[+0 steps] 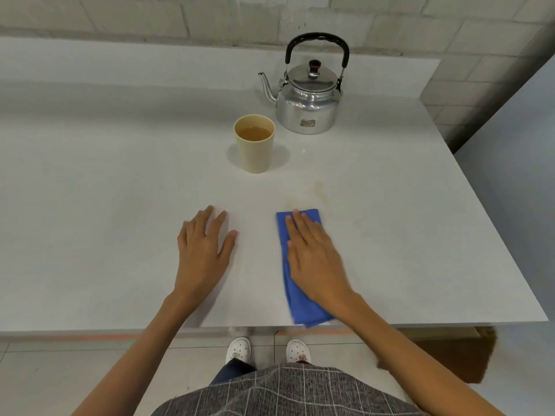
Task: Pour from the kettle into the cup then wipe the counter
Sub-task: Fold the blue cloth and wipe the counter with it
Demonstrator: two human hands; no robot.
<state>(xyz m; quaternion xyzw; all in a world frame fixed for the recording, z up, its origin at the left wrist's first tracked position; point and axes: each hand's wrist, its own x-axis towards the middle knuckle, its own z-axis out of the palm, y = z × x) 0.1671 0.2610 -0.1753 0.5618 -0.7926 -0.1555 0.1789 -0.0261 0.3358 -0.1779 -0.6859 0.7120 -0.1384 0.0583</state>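
Observation:
A shiny metal kettle (306,100) with a black handle stands upright at the back of the white counter (90,190), spout pointing left. In front of it, to the left, a beige cup (255,151) holds brown liquid. A faint brownish stain (318,190) marks the counter between the cup and a folded blue cloth (303,307). My right hand (315,259) lies flat on the cloth, fingers stretched forward, pressing it onto the counter near the front edge. My left hand (204,250) rests flat on the bare counter to the left of the cloth, fingers apart, holding nothing.
A light brick wall (210,16) runs behind the counter. The counter's right edge drops off beside a grey panel (510,175). Below the front edge are a tiled floor, my white shoes (267,351) and a brown box (456,355) at the right.

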